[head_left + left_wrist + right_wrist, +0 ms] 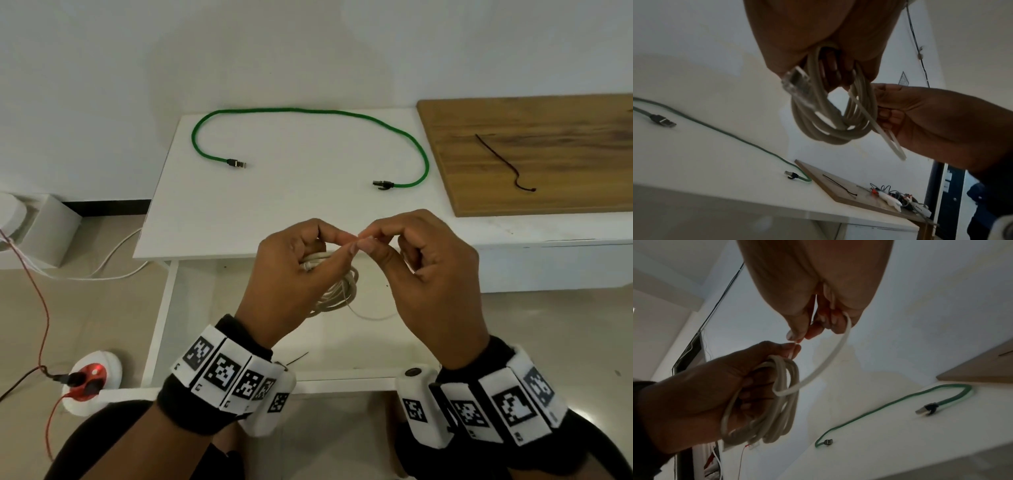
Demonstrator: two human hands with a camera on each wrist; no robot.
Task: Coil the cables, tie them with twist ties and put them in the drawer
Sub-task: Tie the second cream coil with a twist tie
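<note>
My left hand [350,242] grips a coiled white cable [337,287] in front of the white table's [274,212] near edge. Its clear plug [795,81] sticks out of the fist. A white tie [830,360] loops through the coil [781,402]. My right hand [367,240] pinches one end of the tie, fingertips meeting those of the left hand. The tie's other end [896,151] hangs free past the coil [830,116]. A green cable [308,110] lies uncoiled on the table. A dark tie [503,164] lies on the wooden board [565,178].
Below my hands stands what looks like an open white drawer [342,380] with a thin dark tie [298,358] in it. A red and white power socket [90,377] with plugs and loose cords lies on the floor at left. Small cables and clips [892,196] sit on the board's far end.
</note>
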